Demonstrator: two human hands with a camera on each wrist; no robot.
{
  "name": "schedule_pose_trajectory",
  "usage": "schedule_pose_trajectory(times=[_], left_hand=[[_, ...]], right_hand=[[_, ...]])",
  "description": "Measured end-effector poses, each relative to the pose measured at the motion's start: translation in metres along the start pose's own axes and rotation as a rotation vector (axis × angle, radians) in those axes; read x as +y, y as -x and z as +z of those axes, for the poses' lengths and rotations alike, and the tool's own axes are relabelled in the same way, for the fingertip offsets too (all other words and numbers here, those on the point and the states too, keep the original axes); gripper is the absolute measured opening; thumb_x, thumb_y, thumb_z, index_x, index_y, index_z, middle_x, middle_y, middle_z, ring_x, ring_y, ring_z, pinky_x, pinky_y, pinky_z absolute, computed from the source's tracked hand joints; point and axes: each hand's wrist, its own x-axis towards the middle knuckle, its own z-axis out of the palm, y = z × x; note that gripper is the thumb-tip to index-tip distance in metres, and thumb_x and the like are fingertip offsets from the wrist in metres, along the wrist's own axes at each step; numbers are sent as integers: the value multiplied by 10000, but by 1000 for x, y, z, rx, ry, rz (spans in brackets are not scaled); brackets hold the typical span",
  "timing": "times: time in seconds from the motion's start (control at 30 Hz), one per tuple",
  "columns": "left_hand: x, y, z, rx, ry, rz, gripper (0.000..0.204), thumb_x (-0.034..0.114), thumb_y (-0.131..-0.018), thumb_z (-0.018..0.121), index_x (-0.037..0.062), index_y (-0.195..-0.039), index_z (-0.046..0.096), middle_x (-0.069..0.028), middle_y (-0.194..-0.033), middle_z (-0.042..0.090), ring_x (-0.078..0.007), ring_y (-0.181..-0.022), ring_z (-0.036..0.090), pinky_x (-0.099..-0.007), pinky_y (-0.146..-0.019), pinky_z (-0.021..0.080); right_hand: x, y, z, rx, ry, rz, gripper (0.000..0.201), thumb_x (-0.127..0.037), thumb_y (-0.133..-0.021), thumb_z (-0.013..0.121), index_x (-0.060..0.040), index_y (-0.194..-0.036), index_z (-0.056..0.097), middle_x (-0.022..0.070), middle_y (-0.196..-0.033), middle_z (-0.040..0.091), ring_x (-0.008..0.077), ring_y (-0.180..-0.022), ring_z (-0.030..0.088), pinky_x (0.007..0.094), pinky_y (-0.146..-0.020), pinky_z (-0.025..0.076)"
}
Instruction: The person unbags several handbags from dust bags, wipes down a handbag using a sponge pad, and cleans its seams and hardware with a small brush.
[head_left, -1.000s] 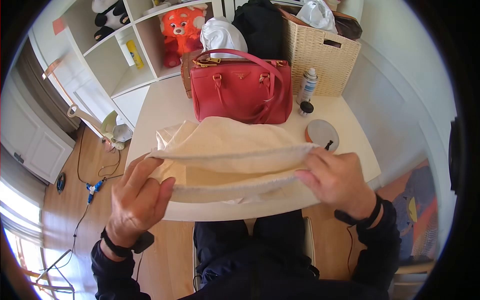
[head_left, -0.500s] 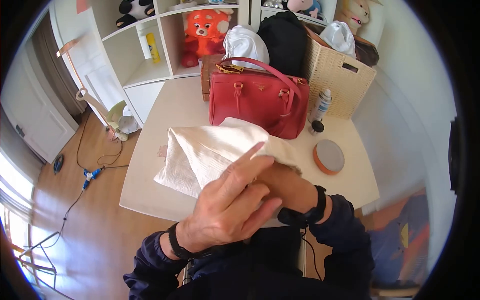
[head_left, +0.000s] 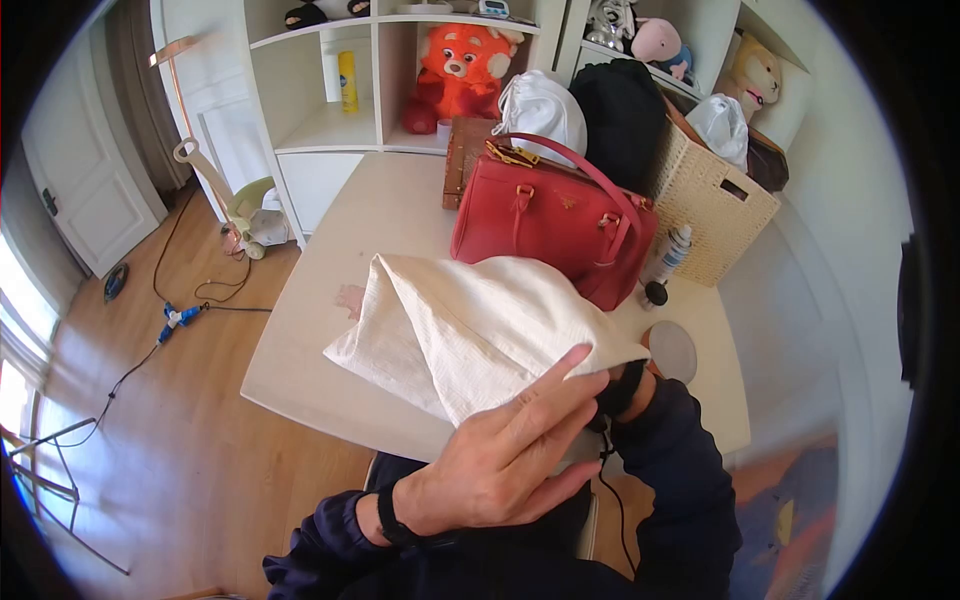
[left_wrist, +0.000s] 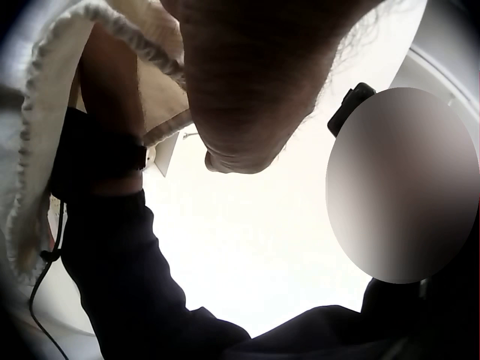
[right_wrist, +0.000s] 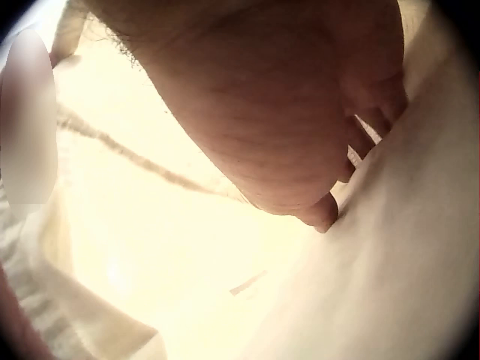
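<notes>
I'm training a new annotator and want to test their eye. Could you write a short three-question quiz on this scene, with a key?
1. Multiple choice: which hand is inside the cloth bag?
A) the left
B) the right
C) both

2. True or false: in the head view, the red handbag stands beyond the cloth bag.

3. Fill in the missing word: the spray can stands in front of a woven ____.

Key:
1. B; the right hand is inside, while the left hand is outside, near the opening.
2. True.
3. basket.
</notes>
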Motion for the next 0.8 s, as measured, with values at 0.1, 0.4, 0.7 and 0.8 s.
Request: schedule_pose_trajectory(times=[0.1, 0.4, 0.7, 0.8], left_hand=[[1, 11, -2, -7, 98, -36, 526, 81, -811, 936, -144, -1225, 704, -279, -1423, 635, -541, -1427, 584, -515, -1107, 587], [-9, 69, -25, 245, -22, -439, 187, 37, -939, 815, -49, -1076, 721, -177, -1151, 750, -307, -1038, 763, -346, -915, 612], [-24, 93, -26, 373, 376, -1063, 147, 98, -1050, 728, -44, -1050, 689, -60, -962, 721, -123, -908, 703, -296, -847, 581], [-24, 96, -24, 386, 320, -1040, 151, 104, -1038, 752, -39, -1031, 703, -57, -945, 713, -109, -893, 694, -289, -814, 573]], right_hand=[[1, 4, 1, -15, -38, 10, 371, -199, -917, 780, -34, -1244, 723, 148, -1137, 767, 307, -1078, 757, 427, -914, 586], [7, 13, 3, -30, -153, 63, 395, -200, -917, 788, -33, -1267, 712, 148, -1164, 760, 305, -1102, 749, 427, -932, 581], [7, 41, -10, 4, -244, 170, 419, -201, -917, 795, -32, -1289, 700, 148, -1192, 753, 302, -1126, 741, 427, -950, 576], [6, 49, -12, 20, -279, 201, 427, -201, -918, 798, -31, -1297, 696, 148, -1201, 750, 301, -1134, 738, 427, -956, 574]])
